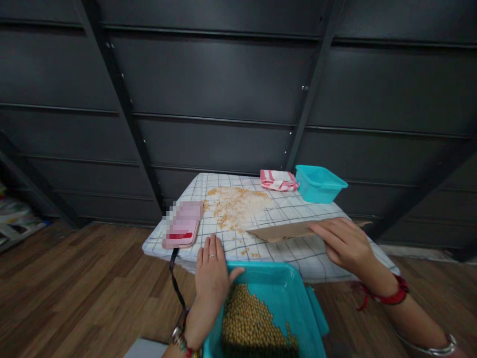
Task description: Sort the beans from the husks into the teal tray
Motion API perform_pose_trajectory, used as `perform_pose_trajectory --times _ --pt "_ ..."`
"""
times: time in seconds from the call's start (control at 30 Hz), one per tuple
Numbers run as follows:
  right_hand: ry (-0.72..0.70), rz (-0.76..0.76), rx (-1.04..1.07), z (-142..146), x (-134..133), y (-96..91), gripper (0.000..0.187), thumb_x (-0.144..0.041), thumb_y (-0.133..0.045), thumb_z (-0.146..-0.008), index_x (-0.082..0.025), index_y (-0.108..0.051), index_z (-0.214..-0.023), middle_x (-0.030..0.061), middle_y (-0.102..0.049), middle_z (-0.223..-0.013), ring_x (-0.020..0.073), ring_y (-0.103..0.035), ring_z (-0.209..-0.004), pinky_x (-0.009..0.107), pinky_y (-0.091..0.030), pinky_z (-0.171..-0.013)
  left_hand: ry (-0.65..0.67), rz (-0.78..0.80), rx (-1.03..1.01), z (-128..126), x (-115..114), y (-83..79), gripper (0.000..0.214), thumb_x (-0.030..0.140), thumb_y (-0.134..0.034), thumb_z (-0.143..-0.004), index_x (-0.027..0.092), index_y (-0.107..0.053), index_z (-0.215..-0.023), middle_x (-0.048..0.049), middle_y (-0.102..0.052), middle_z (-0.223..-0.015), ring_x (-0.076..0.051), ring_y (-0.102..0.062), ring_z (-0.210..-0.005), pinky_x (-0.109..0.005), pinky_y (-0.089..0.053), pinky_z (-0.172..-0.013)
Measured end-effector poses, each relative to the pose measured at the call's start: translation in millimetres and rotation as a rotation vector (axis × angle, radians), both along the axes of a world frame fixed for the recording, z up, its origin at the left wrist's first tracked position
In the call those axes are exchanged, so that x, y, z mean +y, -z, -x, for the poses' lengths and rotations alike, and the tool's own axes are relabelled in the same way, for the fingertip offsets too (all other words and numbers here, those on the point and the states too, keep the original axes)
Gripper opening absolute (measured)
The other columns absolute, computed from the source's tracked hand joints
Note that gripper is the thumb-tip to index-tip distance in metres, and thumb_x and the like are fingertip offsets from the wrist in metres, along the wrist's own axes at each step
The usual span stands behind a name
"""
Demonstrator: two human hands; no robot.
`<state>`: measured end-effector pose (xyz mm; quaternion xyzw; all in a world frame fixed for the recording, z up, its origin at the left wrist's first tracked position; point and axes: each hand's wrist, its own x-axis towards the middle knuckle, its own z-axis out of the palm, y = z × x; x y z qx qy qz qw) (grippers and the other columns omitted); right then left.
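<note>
A piece of cardboard (283,230) is pinched in my right hand (345,243), its long edge low over the right part of the tablecloth. My left hand (214,271) lies flat, fingers together and thumb out, at the left rim of a teal tray (264,268); its fingertips reach onto the cloth. Many round yellow-brown beans (249,318) fill the left and lower part of the tray. On the cloth, a spread of white grains mixed with yellow kernels (238,206) lies beyond the cardboard's tip. Several loose beans (249,251) are scattered between it and the tray.
A phone in a pink case (184,226) lies at the table's left, a black strap (175,278) hanging below it. At the back right are a folded red-and-white cloth (278,180) and a turquoise basket (319,186). A dark panelled wall (223,74) stands behind the table.
</note>
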<state>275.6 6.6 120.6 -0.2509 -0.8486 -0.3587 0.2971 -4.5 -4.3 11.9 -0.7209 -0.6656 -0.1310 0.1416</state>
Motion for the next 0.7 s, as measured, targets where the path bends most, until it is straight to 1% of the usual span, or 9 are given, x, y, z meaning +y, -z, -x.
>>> perform_pose_trajectory --times 0.13,0.3,0.5,0.7 --pt "-0.051 0.059 0.013 5.9 -7.1 1.2 0.044 0.006 -0.035 -0.067 -0.016 -0.054 -0.101 0.0058 -0.064 -0.079 0.0161 -0.055 -0.075 0.03 -0.044 -0.065 0.002 -0.013 0.016 -2.9 2.7 -1.4 0.083 0.065 -0.035 -0.074 -0.001 -0.043 -0.124 -0.0238 -0.043 -0.132 -0.033 -0.04 -0.122 -0.045 -0.037 -0.097" --pt "-0.042 0.108 -0.012 8.9 -10.3 6.1 0.044 0.005 -0.033 -0.069 -0.017 -0.053 -0.101 0.0038 -0.064 -0.078 0.0147 -0.055 -0.073 0.029 -0.044 -0.065 -0.002 -0.042 -0.008 -5.7 3.1 -1.9 0.077 0.061 -0.035 -0.076 0.0 -0.045 -0.122 -0.0237 -0.044 -0.131 -0.033 -0.041 -0.121 -0.046 -0.037 -0.097" --pt "-0.065 0.124 -0.017 5.3 -13.9 4.6 0.037 0.0 -0.033 -0.075 -0.018 -0.053 -0.1 0.0035 -0.064 -0.075 0.0137 -0.056 -0.07 0.028 -0.043 -0.061 0.008 -0.028 0.018 -6.0 4.8 -3.3 0.077 0.059 -0.034 -0.077 -0.002 -0.044 -0.123 -0.0232 -0.043 -0.131 -0.033 -0.042 -0.121 -0.046 -0.039 -0.096" --pt "-0.075 0.208 -0.005 2.8 -27.6 -1.6 0.033 -0.003 -0.032 -0.082 -0.017 -0.053 -0.102 0.0035 -0.064 -0.078 0.0131 -0.056 -0.071 0.028 -0.043 -0.062 0.001 -0.028 0.044 -4.4 5.6 -6.4 0.075 0.057 -0.037 -0.077 -0.002 -0.044 -0.122 -0.0226 -0.044 -0.131 -0.033 -0.043 -0.12 -0.047 -0.04 -0.095"
